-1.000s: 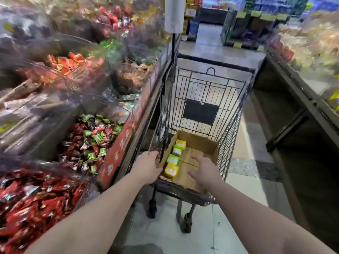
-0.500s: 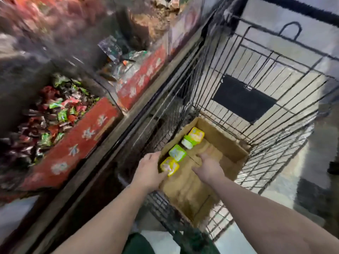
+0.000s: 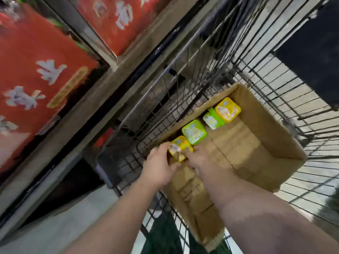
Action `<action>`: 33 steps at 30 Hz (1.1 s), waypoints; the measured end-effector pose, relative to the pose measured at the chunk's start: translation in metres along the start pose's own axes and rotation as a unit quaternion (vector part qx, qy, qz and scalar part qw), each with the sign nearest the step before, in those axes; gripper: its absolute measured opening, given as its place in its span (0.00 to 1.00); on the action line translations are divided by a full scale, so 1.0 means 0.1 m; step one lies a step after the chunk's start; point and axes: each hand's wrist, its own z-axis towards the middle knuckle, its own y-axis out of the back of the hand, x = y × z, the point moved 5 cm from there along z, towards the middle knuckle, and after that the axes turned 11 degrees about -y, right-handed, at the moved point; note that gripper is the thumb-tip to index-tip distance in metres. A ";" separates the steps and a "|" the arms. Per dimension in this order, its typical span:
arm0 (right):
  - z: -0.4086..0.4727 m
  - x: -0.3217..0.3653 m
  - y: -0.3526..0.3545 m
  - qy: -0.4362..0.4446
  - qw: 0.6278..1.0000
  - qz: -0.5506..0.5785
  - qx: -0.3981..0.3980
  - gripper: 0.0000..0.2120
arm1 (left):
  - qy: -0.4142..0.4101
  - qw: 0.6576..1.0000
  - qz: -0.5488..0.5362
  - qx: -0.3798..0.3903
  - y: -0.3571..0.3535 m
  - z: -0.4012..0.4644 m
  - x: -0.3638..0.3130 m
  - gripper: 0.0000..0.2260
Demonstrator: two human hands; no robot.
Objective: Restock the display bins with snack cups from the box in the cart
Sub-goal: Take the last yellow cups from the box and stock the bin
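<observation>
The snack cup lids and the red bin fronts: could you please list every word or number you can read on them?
None can be read.
Nearest yellow snack cup, between the left hand and right hand: lid print blurred.
Green snack cup: print too small.
Far yellow snack cup: print too small.
Red bin fronts: white characters and a yellow label, motion-blurred.

Four snack cups [image 3: 194,132] (yellow, green) line the cardboard box's [image 3: 256,143] left wall.
</observation>
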 end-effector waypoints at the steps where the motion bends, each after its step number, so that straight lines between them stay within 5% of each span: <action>1: 0.03 -0.06 -0.02 -0.004 0.999 0.040 0.018 0.20 | 0.013 1.000 -0.004 0.011 -0.03 0.02 0.03 0.33; 3: -0.42 0.09 0.13 -0.028 0.992 0.117 0.047 0.07 | 0.026 0.999 -0.012 0.024 -0.07 0.06 0.02 0.38; 7: -0.78 0.19 0.46 -0.022 0.980 0.175 0.091 0.10 | 0.031 0.997 -0.034 0.055 -0.13 0.13 -0.15 0.49; 12: -1.08 0.31 0.81 0.008 0.986 0.130 0.105 0.08 | 0.002 0.998 -0.057 0.013 -0.28 0.18 -0.34 0.35; 16: -0.89 0.35 1.24 0.047 0.991 0.124 -0.026 0.13 | 0.014 0.996 -0.087 -0.025 -0.36 0.23 -0.29 0.27; 20: -0.52 0.44 1.70 0.045 0.982 0.069 -0.170 0.20 | 0.041 0.995 -0.090 -0.004 -0.43 0.27 -0.22 0.41; 25: 0.06 0.64 1.74 0.054 0.975 0.139 -0.163 0.29 | 0.047 0.996 -0.081 -0.010 -0.53 0.36 -0.12 0.48; 33: 0.36 0.54 1.56 0.050 0.950 0.266 -0.153 0.30 | 0.015 0.992 -0.115 -0.038 -0.57 0.36 -0.21 0.38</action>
